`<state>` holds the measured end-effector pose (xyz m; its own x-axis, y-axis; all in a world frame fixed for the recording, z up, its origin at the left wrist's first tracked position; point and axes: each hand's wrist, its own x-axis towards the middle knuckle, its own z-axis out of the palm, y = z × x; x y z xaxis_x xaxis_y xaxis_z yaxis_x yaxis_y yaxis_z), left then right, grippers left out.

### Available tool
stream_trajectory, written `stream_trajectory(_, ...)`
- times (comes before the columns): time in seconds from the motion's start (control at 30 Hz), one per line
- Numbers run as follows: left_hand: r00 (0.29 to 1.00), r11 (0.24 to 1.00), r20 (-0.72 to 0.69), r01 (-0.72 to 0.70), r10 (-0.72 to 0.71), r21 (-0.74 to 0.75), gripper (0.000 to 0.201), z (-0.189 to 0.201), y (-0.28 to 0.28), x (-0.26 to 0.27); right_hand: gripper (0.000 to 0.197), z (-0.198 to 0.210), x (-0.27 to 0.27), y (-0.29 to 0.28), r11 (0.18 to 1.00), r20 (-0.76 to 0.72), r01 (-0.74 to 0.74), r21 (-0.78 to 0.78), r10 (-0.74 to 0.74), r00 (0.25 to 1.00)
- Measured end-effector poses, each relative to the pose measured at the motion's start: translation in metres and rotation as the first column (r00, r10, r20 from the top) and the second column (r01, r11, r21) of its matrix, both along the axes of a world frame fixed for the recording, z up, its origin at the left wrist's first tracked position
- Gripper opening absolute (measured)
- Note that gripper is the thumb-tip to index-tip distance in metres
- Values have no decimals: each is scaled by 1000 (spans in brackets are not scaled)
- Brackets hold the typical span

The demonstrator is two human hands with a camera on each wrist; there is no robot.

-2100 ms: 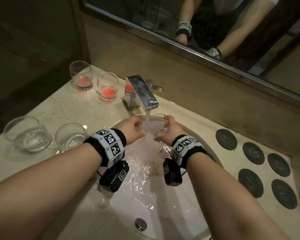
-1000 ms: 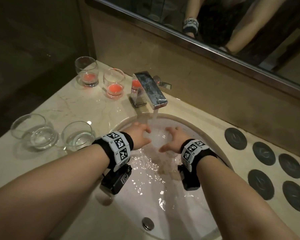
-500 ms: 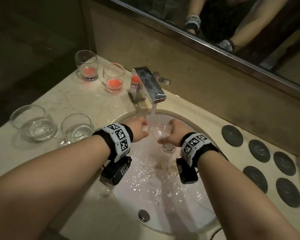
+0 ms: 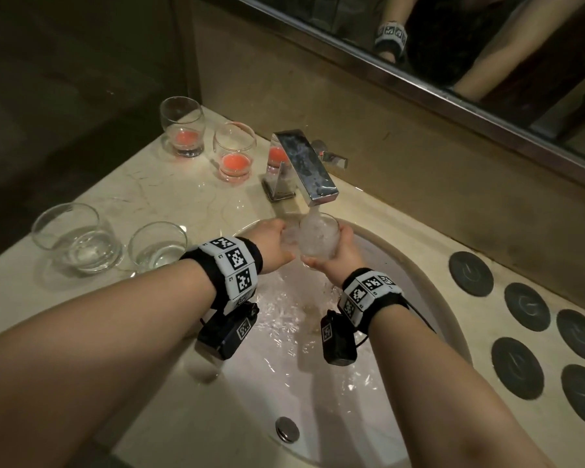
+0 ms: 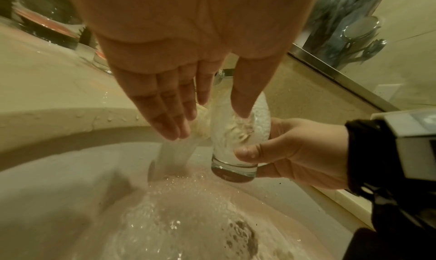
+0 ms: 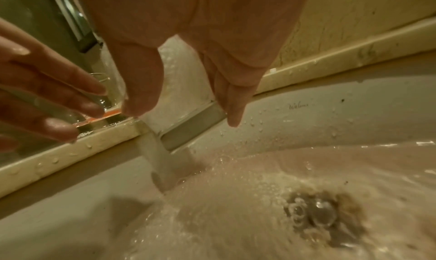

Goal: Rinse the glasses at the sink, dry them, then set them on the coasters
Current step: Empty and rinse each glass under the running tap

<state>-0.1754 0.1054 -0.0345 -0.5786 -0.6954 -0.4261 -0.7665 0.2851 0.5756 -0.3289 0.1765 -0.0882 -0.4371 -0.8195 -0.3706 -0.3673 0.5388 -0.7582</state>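
Observation:
A clear glass [image 4: 319, 241] stands upright under the running faucet [image 4: 306, 167], brim-full of foaming water that spills into the sink [image 4: 429, 275]. My right hand [image 4: 342, 255] grips it from the right, thumb across the lower wall; the left wrist view shows this hand [image 5: 290, 152] round the glass [image 5: 232, 152]. My left hand [image 4: 273, 246] is at the glass's left side with straight fingers. In its wrist view the left hand [image 5: 210, 122] has its thumb tip dipped into the glass's mouth, water running off the fingers. Several dark round coasters [image 4: 470, 273] lie on the counter at the right.
Three glasses with pink residue stand at the back left: one [image 4: 182, 128], a second [image 4: 234, 153], a third [image 4: 277, 155] partly behind the faucet. Two clear glasses holding water [image 4: 76, 238] [image 4: 157, 246] stand at the left counter edge. A mirror [image 4: 453, 45] runs behind.
Both hands have lifted the glass from low in the basin up to the spout. It now stands upright and has filled to overflowing.

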Motion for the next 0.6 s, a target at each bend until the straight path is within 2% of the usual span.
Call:
stream_trajectory(0.17,999,1000,34,-2,2,1,61,-2,-3,1,91,-3,-2,1,1000,-1,5,7,-5,1000)
stream_trajectory(0.37,997,999,60,40,-39,-17,57,-1,1,-4,90,7,-12,17,994,-33,-72,80,75,997)
stream_trajectory(0.53,991,994,100,91,-84,-66,57,-2,7,-9,96,21,-19,30,972,-184,-161,173,192,964)
stream_trajectory(0.6,991,993,104,92,-84,-76,56,-1,9,-10,94,30,-19,32,945,-273,-216,244,281,920)
